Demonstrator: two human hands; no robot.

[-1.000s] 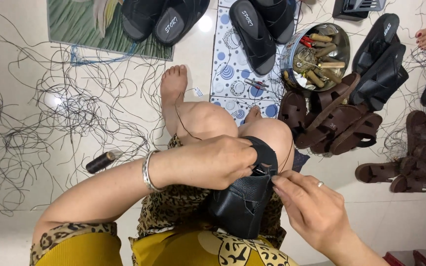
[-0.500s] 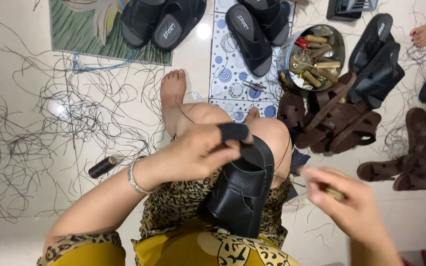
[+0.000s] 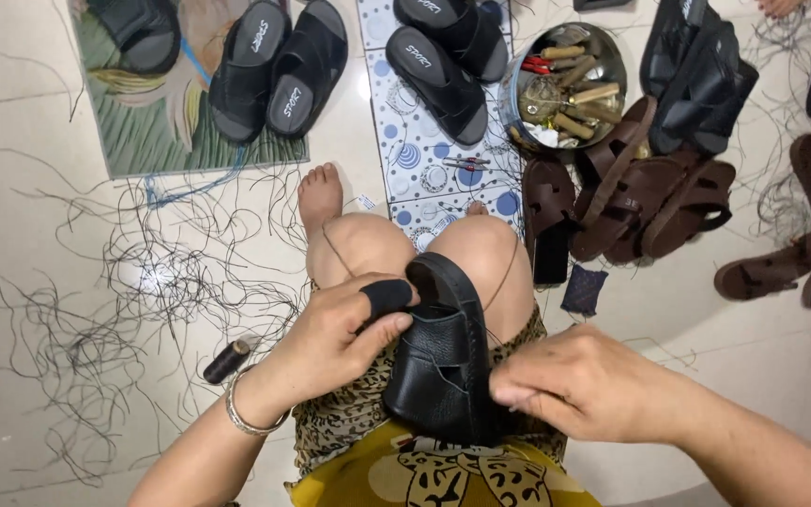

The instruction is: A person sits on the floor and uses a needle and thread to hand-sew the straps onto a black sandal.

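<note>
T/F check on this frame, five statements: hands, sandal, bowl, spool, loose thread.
1. The left hand grips the black sandal on the lap. True.
2. The right hand rests on the floor. False: it pinches at the sandal's edge.
3. The metal bowl is empty. False: it holds spools and tools.
4. A dark thread spool lies on the floor beside the left forearm. True.
5. The loose thread scraps are white. False: they are dark.

left hand (image 3: 335,333): silver bangle, black thumb guard | leopard-print clothes | barefoot
</note>
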